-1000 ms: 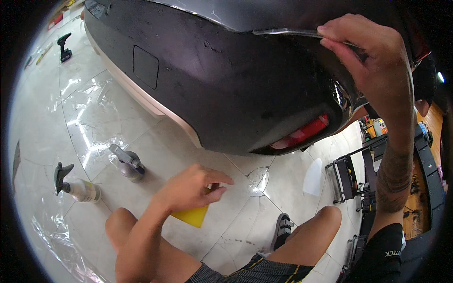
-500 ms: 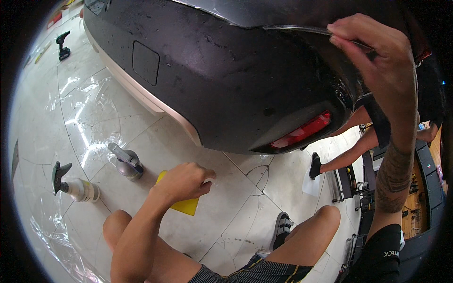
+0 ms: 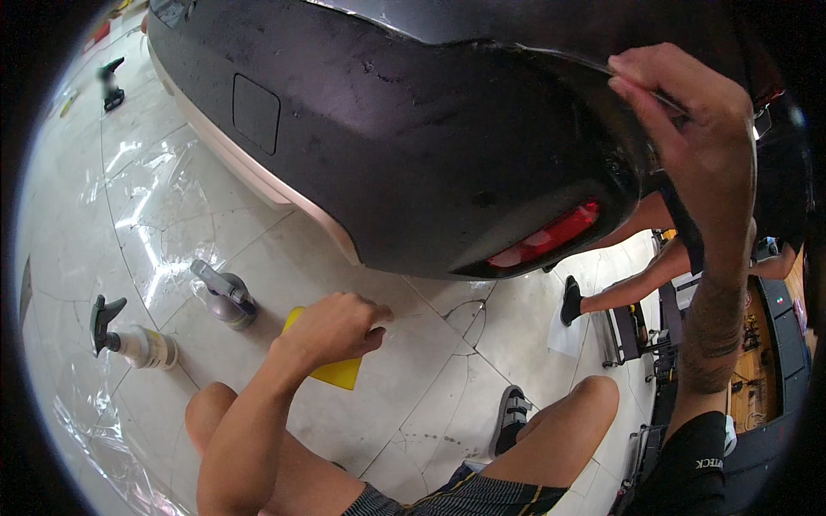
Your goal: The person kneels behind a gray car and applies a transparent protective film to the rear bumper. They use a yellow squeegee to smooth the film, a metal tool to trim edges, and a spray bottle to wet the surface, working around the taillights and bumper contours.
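Observation:
My right hand (image 3: 688,95) is raised at the upper right. Its thumb and fingers pinch the edge of a clear film (image 3: 572,58), which runs along a seam of the dark car bumper (image 3: 413,146). Small wet spots and wrinkles show on the bumper's surface. Lower down, in front of the bumper, my left hand (image 3: 335,328) hangs with curled fingers. Whatever it may hold is hidden. Behind and below that hand shows a flat yellow piece (image 3: 340,373); I cannot tell whether the hand touches it. A red reflector (image 3: 551,232) is set into the bumper's lower part.
Two spray bottles, a grey one (image 3: 231,305) and a white one (image 3: 146,347), stand on the tiled floor at the left. A black cordless drill (image 3: 112,86) stands farther off. Clear plastic sheeting (image 3: 107,456) lies at lower left. Another person's leg (image 3: 624,292) is at the right, near a wheeled rack (image 3: 626,331).
My right hand has shifted slightly right and down, still pinching the film. The left hand holds nearly the same pose. The whole view has moved a little.

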{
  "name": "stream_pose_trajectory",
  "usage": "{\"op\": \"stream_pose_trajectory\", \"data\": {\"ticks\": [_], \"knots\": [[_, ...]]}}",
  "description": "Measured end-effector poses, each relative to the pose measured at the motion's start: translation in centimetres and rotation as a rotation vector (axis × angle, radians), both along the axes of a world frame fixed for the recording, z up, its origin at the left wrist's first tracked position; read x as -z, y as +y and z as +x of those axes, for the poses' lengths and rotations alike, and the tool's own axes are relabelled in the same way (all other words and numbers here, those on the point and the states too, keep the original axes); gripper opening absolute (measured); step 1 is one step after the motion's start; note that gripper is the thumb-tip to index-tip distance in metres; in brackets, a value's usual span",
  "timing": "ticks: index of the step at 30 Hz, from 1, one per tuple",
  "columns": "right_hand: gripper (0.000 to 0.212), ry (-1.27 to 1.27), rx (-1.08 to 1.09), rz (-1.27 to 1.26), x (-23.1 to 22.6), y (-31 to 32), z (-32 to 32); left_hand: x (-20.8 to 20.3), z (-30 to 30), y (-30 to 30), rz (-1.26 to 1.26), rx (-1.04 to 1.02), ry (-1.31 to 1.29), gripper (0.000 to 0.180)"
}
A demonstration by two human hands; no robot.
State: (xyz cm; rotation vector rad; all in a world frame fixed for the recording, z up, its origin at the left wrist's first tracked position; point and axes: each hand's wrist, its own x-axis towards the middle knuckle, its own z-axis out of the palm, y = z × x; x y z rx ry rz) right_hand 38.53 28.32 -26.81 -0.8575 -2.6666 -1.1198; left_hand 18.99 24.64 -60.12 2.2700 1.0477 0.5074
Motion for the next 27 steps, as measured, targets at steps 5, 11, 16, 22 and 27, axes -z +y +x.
{"op": "stream_pose_trajectory", "data": {"ticks": [5, 11, 16, 22, 27], "knots": [[0.014, 0.072, -0.033, -0.003, 1.6, -0.3, 0.4, -0.4, 0.0, 0.2, 0.003, 0.014, -0.004, 0.026], [0.014, 0.152, -0.057, -0.014, 2.3, 0.0, 1.2, -1.1, 0.0, 0.1, -0.045, -0.009, -0.024, 0.030], [0.005, 0.154, -0.175, 0.080, 2.9, 0.5, 1.3, -0.4, 0.0, 0.4, -0.005, -0.011, -0.033, 0.030], [0.005, 0.244, -0.133, 0.101, 4.6, 0.1, 1.9, -0.7, 0.0, 0.4, -0.017, -0.028, -0.051, 0.029], [0.007, 0.311, -0.113, 0.127, 5.8, -0.3, 1.6, -0.9, -0.2, 0.4, 0.005, -0.021, -0.056, 0.029]]}}
